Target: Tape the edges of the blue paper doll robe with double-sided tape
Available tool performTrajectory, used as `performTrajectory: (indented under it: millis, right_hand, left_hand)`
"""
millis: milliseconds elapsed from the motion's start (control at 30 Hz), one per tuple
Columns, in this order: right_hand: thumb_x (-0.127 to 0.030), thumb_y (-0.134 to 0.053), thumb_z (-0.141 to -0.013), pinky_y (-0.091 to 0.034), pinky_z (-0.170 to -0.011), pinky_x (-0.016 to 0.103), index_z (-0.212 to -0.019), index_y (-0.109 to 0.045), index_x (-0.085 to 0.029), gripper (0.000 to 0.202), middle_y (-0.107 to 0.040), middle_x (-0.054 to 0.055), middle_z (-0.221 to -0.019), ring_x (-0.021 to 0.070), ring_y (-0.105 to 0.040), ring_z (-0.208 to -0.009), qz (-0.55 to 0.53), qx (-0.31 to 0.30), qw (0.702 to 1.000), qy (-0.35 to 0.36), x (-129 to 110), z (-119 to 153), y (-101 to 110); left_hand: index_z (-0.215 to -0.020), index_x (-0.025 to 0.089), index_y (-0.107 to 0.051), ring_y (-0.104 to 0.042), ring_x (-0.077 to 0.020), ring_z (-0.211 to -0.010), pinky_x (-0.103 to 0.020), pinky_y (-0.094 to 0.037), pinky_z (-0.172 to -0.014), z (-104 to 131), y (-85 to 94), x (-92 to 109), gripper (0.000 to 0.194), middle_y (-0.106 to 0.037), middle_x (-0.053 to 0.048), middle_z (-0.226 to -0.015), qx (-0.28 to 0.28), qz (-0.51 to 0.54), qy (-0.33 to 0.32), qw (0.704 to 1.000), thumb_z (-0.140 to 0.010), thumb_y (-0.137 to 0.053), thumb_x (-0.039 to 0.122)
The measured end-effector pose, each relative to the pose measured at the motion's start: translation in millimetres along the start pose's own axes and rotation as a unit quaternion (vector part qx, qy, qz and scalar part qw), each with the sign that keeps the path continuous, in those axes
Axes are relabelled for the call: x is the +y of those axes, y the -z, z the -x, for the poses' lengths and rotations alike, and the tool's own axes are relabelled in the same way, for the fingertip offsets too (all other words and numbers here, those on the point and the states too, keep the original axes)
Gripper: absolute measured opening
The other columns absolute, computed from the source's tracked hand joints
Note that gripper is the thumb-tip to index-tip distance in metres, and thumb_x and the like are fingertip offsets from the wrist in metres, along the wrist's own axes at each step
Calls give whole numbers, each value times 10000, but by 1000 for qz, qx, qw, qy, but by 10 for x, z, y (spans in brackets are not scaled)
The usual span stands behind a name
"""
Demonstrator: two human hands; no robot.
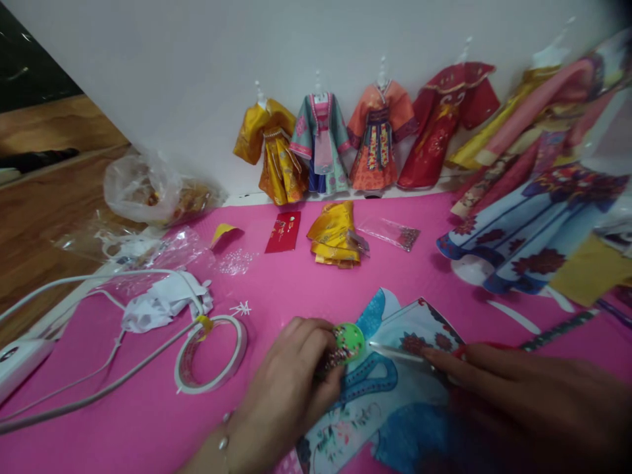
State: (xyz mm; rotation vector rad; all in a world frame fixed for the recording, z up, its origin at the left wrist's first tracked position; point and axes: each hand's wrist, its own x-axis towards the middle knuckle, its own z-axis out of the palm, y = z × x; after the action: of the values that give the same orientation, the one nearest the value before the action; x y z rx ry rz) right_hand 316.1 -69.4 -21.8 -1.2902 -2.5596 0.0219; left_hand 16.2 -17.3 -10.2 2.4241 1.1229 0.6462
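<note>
My left hand (296, 375) grips a small round green piece (349, 342) covered with tiny dark and pink beads, its fingers wrapped round the lower left side. From the right, my right hand (503, 388) holds scissors with red handles; the narrow metal blades (395, 352) point left, their tip close to the green piece. Beneath both hands lies printed fabric (345, 428), pale with flowers and blue shapes. A blue fabric piece (415, 428) rests near the front edge of the view, partly in shadow.
Miniature dresses on stands (378, 145) line the white wall. A tape roll (185, 362), white cables (99, 395) and crumpled white cloth (158, 306) are at left. Folded yellow fabric (336, 234), a red card (283, 232) and a bead bag (390, 234) lie on the pink surface (276, 283).
</note>
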Motion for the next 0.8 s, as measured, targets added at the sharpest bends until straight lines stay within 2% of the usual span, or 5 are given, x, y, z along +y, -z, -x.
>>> performTrajectory:
  millis: [100, 300, 533, 633, 800]
  right_hand:
    - [-145, -386, -975, -549, -522, 192, -1498, -423, -293, 545, -727, -16, -909, 133, -715, -641, -9, -32, 999, -6, 16, -12, 1]
    - [-101, -423, -928, -531, -505, 206, -1486, -434, -325, 601, -723, -45, -854, 128, -694, -588, -10, -31, 999, -1, 5, -30, -5]
    - [-132, -447, -934, -516, -485, 221, -1450, -484, -324, 551, -740, -42, -888, 131, -685, -554, -13, -51, 998, -16, 31, -12, -5]
    - [-101, -447, -907, -505, -483, 228, -1408, -519, -326, 554, -727, -48, -846, 135, -677, -555, -11, -35, 999, -9, 22, -9, -17]
    - [-71, -427, -925, -555, -624, 247, -1343, -565, -328, 510, -736, -37, -950, 149, -728, -745, -39, -55, 998, 8, 18, 1, -13]
  left_hand:
    - [-993, 197, -573, -631, -252, -889, -427, -550, -773, -27, -16, -75, 117, -669, -73, -967, 17, -54, 38, 998, -896, -582, 132]
    - [-1032, 192, -591, -655, -273, -915, -466, -568, -786, -46, -33, -122, 169, -693, -75, -981, -5, -85, 83, 993, -879, -571, 124]
    - [-1055, 175, -621, -610, -326, -1128, -567, -538, -904, -40, 4, -81, 168, -644, -164, -1257, -1, -112, 22, 993, -924, -522, 142]
    - [-1091, 188, -616, -585, -286, -1160, -497, -524, -947, -28, 35, 3, 203, -631, -133, -1274, -12, -78, -43, 996, -934, -510, 116]
    - [-1007, 190, -635, -588, -237, -1133, -390, -483, -996, -10, 36, 148, 167, -691, -53, -1218, -73, -37, -151, 985, -895, -572, 84]
